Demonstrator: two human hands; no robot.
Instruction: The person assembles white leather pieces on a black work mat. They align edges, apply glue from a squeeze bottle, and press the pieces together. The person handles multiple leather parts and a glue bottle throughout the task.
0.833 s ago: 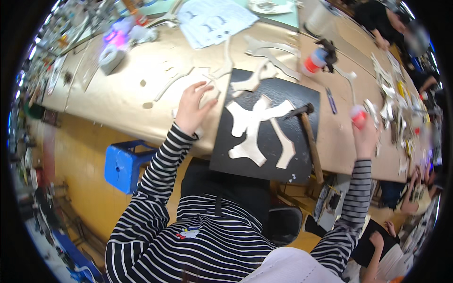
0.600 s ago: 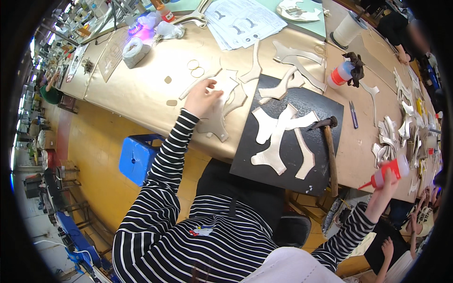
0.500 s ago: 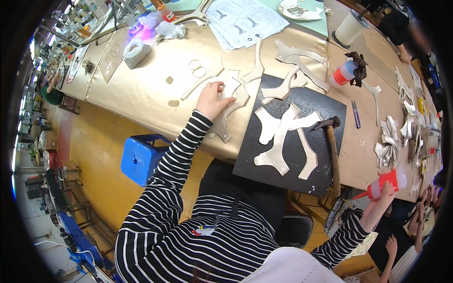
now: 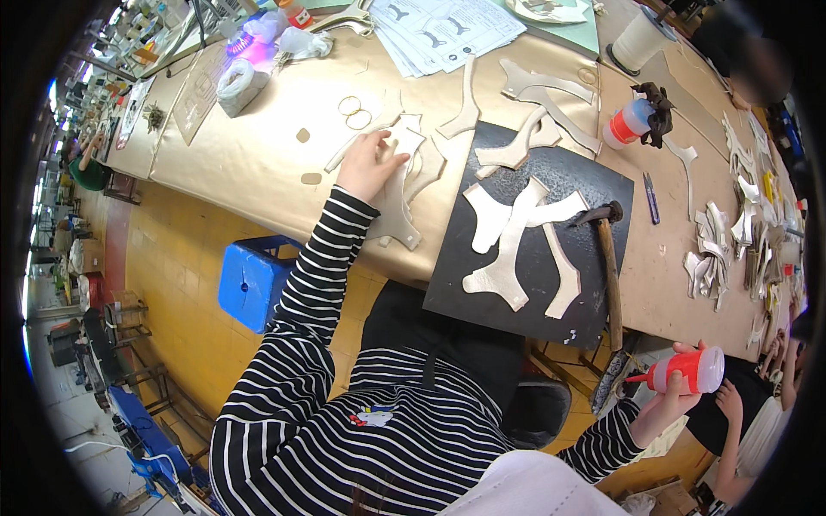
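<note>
My left hand (image 4: 368,163) is over the gold-coloured tabletop, thumb and fingers pinching a pale, flat Y-shaped cut piece (image 4: 394,217). Another curved piece (image 4: 428,172) lies beside it, partly overlapped. My right hand (image 4: 675,391) is wrapped round a translucent squeeze bottle (image 4: 707,371) with a red band, held off the table's front edge. Its red nozzle points left. Several pale branched pieces (image 4: 499,279) lie crossed on a black board (image 4: 465,301) in front of me. Along the board's right side rests a hammer (image 4: 608,275) with a wooden handle.
Printed sheets (image 4: 443,39) lie at the back, near two thin rings (image 4: 354,113). A second red-banded bottle (image 4: 628,125) stands right of the board, near a blue pen-like tool (image 4: 650,199). Cut pieces (image 4: 712,249) pile up far right. A blue stool (image 4: 249,284) stands left.
My left hand has shifted slightly left, drawing the pinched piece partly away from the one beside it. My right hand has moved left and lower with the bottle, which has turned.
</note>
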